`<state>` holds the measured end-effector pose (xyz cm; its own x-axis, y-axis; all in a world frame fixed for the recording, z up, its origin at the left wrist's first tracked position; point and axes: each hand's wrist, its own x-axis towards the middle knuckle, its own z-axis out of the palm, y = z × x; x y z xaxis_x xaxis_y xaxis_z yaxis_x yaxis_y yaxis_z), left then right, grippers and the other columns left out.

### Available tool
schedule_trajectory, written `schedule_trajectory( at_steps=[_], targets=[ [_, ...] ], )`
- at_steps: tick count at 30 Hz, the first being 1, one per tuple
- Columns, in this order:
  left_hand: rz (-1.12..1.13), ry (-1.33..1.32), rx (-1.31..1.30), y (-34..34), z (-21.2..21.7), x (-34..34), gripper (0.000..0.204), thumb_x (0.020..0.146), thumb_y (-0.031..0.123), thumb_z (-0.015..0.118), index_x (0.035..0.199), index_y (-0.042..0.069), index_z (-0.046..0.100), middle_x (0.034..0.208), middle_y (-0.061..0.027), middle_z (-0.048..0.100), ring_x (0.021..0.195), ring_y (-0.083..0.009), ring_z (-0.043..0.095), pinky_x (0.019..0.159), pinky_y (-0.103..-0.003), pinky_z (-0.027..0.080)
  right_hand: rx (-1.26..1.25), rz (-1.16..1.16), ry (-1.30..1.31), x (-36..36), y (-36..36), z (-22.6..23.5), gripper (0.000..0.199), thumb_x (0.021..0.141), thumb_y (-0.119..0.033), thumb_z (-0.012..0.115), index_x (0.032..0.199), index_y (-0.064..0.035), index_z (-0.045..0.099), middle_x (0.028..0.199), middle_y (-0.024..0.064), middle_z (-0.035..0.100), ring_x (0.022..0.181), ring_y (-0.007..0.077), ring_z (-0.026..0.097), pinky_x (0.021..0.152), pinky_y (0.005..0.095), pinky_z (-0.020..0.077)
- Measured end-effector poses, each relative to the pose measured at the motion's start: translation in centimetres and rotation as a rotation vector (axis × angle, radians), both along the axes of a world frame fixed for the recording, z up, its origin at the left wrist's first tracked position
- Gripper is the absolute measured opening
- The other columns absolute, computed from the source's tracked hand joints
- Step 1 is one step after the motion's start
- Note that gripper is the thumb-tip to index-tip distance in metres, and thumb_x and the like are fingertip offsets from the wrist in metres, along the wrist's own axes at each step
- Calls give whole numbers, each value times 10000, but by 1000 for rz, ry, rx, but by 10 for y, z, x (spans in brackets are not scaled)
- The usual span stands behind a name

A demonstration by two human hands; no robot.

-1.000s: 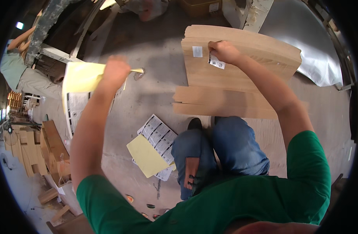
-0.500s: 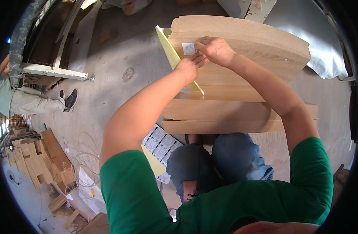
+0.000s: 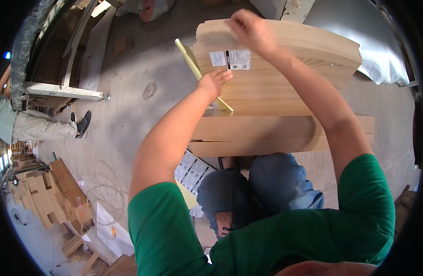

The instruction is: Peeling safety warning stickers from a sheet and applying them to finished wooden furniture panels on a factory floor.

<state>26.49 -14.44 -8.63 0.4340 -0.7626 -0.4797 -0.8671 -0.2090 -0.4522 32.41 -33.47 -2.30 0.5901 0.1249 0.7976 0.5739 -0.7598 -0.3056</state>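
Note:
A stack of light wood-grain boards lies in front of my knees. On the top board, near its left end, are a small white label and a larger black-and-white label, side by side. My left hand is open, fingers stretched out over the board just below the labels. A pale yellow sheet, seen nearly edge-on, slants along the board's left end and passes behind that hand. Above the labels, my right hand is raised with bent fingers; motion blurs them, so anything between them is hidden.
Printed label sheets lie by my left knee. Another person's legs show at far left, near a white metal frame. Wood offcuts and a coiled hose are at lower left. Silvery sheeting covers something at right.
My right hand has lifted away from the label toward the far edge. My left hand has moved slightly left and down, its fingers straightened. The larger label is now uncovered.

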Motion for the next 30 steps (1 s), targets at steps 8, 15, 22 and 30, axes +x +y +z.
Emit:
schedule_trajectory(
  at_steps=[8, 15, 22, 30],
  targets=[
    [552, -107, -395, 83, 54, -37, 206, 781, 124, 512, 879, 89, 690, 1188, -100, 571, 1199, -220, 450, 1085, -403, 202, 19, 534, 1523, -26, -26, -79, 338, 855, -373, 530, 1113, -169, 605, 833, -16, 592, 655, 105, 603, 484, 266, 391],
    [698, -289, -586, 159, 119, -132, 139, 812, 126, 539, 842, 68, 661, 1139, -106, 589, 1150, -252, 486, 1061, -446, 225, 240, 315, 1433, -42, -172, -33, 207, 856, -263, 569, 954, -112, 671, 808, 29, 649, 559, 79, 559, 491, 222, 406],
    [1095, -420, -1136, 189, 161, -228, 266, 905, 178, 531, 812, -68, 575, 685, -189, 558, 610, -303, 531, 594, -385, 436, 888, -409, 750, -89, -362, -43, 302, 795, -315, 662, 941, -50, 670, 844, 55, 655, 703, 110, 608, 573, 235, 443],
    [1371, -273, -1683, 176, 184, -281, 322, 922, 270, 520, 843, -33, 598, 669, -65, 605, 574, -123, 556, 524, -260, 437, 947, -750, 773, -95, -388, -49, 430, 729, -388, 701, 956, -26, 662, 905, 105, 663, 856, 194, 622, 771, 318, 488]
  ],
)
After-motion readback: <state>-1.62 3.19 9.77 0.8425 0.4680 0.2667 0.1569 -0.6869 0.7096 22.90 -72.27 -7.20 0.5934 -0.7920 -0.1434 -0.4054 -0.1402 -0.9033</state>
